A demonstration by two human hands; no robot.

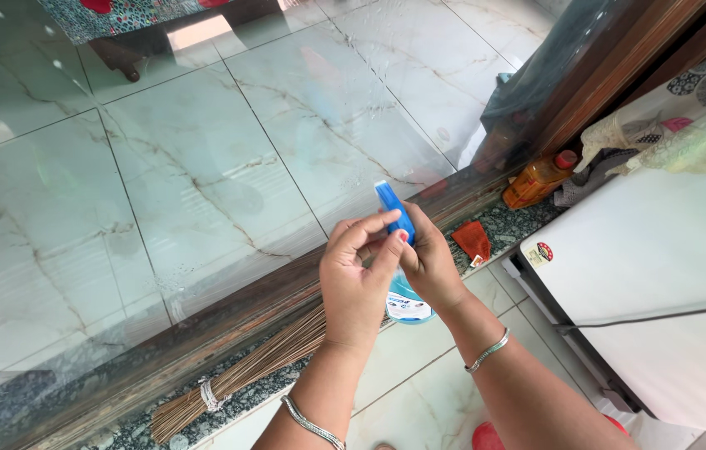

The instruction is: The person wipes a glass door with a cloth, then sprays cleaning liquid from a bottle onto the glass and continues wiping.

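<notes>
Blue-labelled spray bottle (pixel 404 283); orange bottle (pixel 538 178) right.

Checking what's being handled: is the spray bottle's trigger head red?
No. The spray bottle held by the left hand and right hand has a blue trigger head.

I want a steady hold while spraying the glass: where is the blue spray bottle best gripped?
Probably around the neck just under the blue nozzle head of the spray bottle, coming from the right as the right hand does: the body hangs upright, the narrow neck fits wrapped fingers.
</notes>
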